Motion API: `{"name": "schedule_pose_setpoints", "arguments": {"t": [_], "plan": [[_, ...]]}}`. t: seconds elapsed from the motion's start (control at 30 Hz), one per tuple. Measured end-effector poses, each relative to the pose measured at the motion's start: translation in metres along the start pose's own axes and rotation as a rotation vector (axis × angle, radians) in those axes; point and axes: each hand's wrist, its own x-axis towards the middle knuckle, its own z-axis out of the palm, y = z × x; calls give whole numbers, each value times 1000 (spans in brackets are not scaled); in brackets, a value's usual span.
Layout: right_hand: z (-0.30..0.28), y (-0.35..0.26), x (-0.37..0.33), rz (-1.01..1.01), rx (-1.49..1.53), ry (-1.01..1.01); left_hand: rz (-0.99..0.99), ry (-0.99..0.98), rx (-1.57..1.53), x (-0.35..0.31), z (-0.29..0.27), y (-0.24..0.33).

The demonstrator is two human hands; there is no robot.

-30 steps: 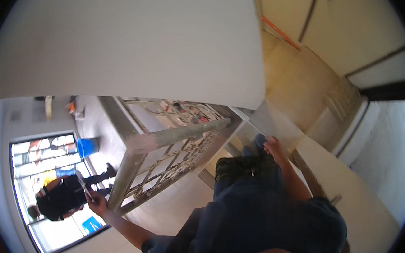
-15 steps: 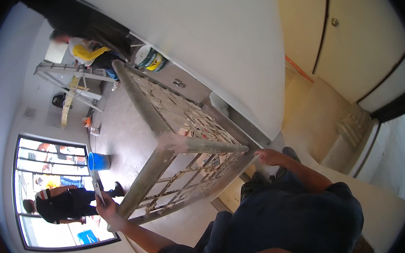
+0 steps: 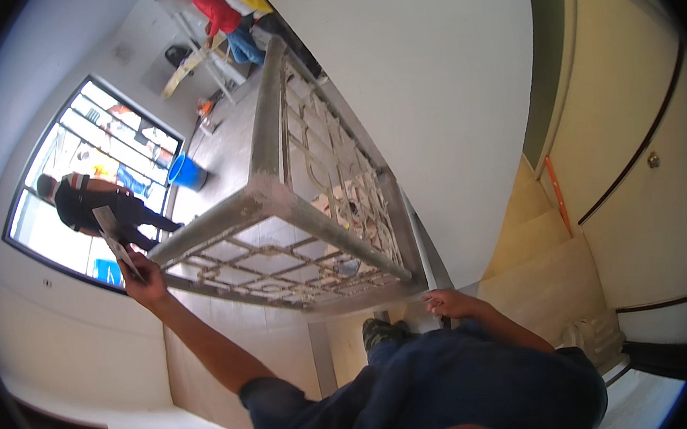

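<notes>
My left hand (image 3: 146, 280) is raised at the left and closed around a flat, pale putty knife (image 3: 109, 224), its blade pointing up and away from me. Just right of that hand is the near corner of a metal railing (image 3: 223, 216), with thick grey top rails and a patterned lattice. Pale patches of filler show at the railing's corner joint. Low at the centre right, my right hand (image 3: 452, 303) is closed beside the railing's lower right end. A thin blurred streak runs left from its fingers, too smeared to identify.
A tall white wall (image 3: 430, 87) rises behind the railing. Stairs (image 3: 534, 232) and a cream door (image 3: 636, 135) lie to the right. A person in dark clothes (image 3: 100, 201) stands by the barred window, near a blue bucket (image 3: 187, 173). A person in red (image 3: 217, 11) is at the back.
My view has turned, so the room appears rotated. My left hand has lifted the putty knife further left and up, and my right hand sits lower. A person in red has come into view.
</notes>
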Motion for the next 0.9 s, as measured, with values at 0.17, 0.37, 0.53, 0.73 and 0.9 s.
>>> {"name": "schedule_pose_setpoints", "arguments": {"t": [0.17,0.37,0.53,0.73,0.9], "plan": [[-10,6,-24,-27,4,24,41,-35,-79,-185,42,-148],[-6,-41,-27,-334,-65,142,-282,385,-187,-301,13,-228],[5,-58,-14,-405,123,73,-334,573,-137,-335,8,-228],[19,-15,32,-237,275,164,-307,542,-143,-347,22,-215],[16,-11,129,-540,390,461,-243,615,-47,-347,38,-214]]}}
